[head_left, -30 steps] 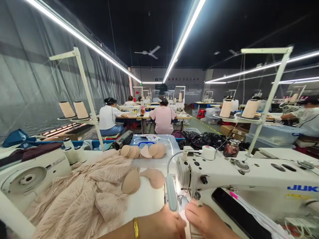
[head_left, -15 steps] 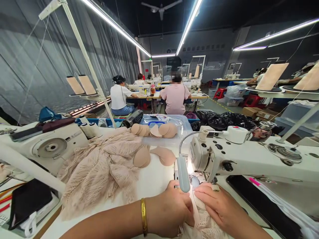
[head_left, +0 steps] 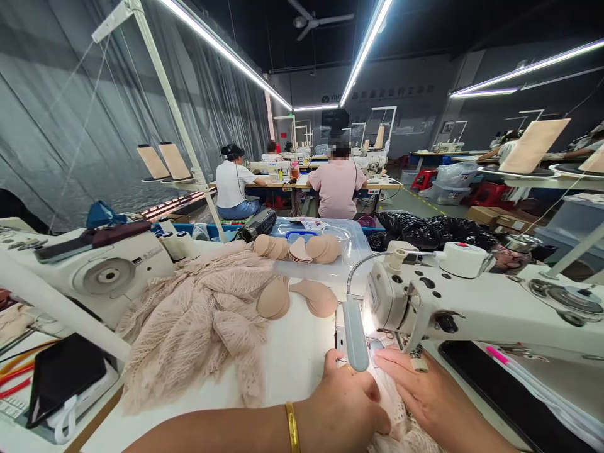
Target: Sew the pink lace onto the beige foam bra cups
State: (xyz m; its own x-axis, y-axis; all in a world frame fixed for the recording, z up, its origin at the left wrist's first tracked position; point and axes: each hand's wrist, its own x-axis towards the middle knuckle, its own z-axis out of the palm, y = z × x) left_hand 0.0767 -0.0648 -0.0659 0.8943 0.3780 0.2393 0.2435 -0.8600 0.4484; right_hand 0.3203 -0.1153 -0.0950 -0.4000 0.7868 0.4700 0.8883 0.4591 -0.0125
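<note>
At the white sewing machine [head_left: 401, 296] both my hands work on beige lace fabric [head_left: 395, 412]. My left hand [head_left: 346, 399], a gold bangle on its wrist, is closed with curled fingers at the fabric's left edge; its fingertips are partly hidden. Flat on the fabric's right side lies my right hand [head_left: 419, 384], fingers stretched toward the needle area and a pale band round one finger. A grey lamp head [head_left: 355, 333] hangs in front of the needle and hides part of the stitching spot.
A heap of beige lace [head_left: 202, 321] lies left, beside beige foam cups [head_left: 274, 297]. More cups sit on a clear plastic box [head_left: 349, 226] behind. Right of my hands is a black phone-like slab [head_left: 500, 390]. Two co-workers [head_left: 337, 185] sit ahead at other machines.
The whole view has shifted slightly, so things appear further right. My left hand has moved right, closer to my right hand, with its fingers more curled. My right hand stays on the fabric.
</note>
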